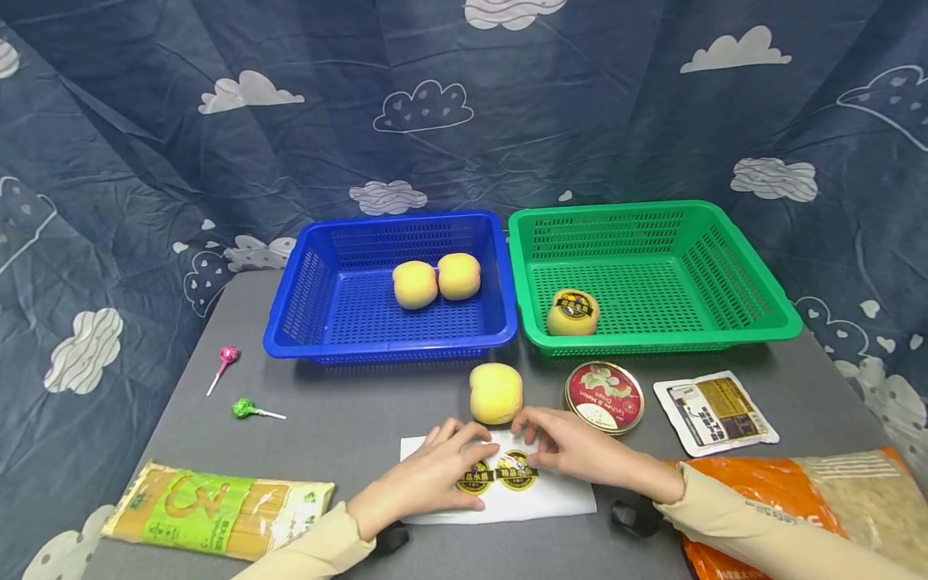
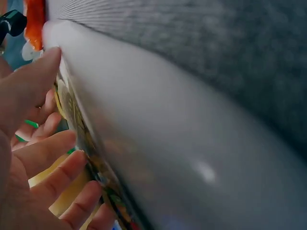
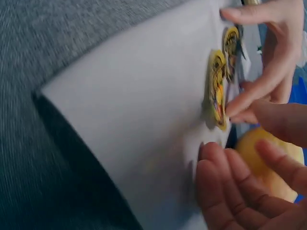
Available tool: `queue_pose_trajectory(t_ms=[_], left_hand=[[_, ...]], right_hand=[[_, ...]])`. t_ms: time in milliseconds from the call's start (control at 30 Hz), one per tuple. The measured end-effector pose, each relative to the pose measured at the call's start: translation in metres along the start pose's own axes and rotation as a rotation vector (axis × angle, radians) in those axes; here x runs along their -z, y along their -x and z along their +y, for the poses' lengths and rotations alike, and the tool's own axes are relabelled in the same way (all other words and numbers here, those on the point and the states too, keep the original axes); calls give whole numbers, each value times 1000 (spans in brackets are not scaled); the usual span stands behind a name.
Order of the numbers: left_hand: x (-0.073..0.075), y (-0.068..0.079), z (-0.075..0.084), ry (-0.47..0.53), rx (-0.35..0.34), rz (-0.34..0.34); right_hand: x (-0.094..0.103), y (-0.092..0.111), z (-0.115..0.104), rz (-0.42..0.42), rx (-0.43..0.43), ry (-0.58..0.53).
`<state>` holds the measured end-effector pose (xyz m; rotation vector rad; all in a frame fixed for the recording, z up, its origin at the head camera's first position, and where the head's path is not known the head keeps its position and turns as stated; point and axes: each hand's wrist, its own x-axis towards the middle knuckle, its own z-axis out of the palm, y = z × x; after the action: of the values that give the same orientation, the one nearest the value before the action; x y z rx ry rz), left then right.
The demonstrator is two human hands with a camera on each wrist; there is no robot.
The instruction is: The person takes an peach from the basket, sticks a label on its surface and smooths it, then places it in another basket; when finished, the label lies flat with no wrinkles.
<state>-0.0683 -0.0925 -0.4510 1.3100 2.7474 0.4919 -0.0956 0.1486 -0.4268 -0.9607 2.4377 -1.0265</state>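
A white sheet (image 1: 536, 503) lies on the table with two round black-and-gold fruit stickers (image 1: 517, 470) side by side on it. My left hand (image 1: 438, 471) rests on the sheet's left part, fingers relaxed around the left sticker. From the other side my right hand (image 1: 580, 447) reaches over the sheet, loosely bent fingertips by the right sticker; in the right wrist view its fingers (image 3: 213, 177) are at the sheet and thumb and fingers stand apart. Just beyond both hands sits a yellow peach-like fruit (image 1: 496, 393) without a sticker.
Behind stand a blue basket (image 1: 391, 350) with two plain yellow fruits and a green basket (image 1: 667, 338) with one stickered fruit. To the right are a red round tin (image 1: 604, 396), a white pouch (image 1: 716, 412) and an orange bag (image 1: 754, 495). Noodles (image 1: 217, 511) and two lollipops (image 1: 245, 408) lie left.
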Motion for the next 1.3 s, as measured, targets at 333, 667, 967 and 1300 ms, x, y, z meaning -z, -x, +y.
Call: queue_pose_trajectory(t_ms=[333, 667, 967, 1300], left_hand=[[2, -1, 0, -92, -32, 15], [2, -1, 0, -55, -6, 17], [27, -12, -8, 318, 85, 419], [14, -38, -9, 454, 283, 473]], right_hand=[[-14, -5, -1, 28, 80, 71], [17, -19, -13, 173, 55, -118], [28, -42, -17, 327, 31, -96], [21, -45, -11, 335, 60, 76]])
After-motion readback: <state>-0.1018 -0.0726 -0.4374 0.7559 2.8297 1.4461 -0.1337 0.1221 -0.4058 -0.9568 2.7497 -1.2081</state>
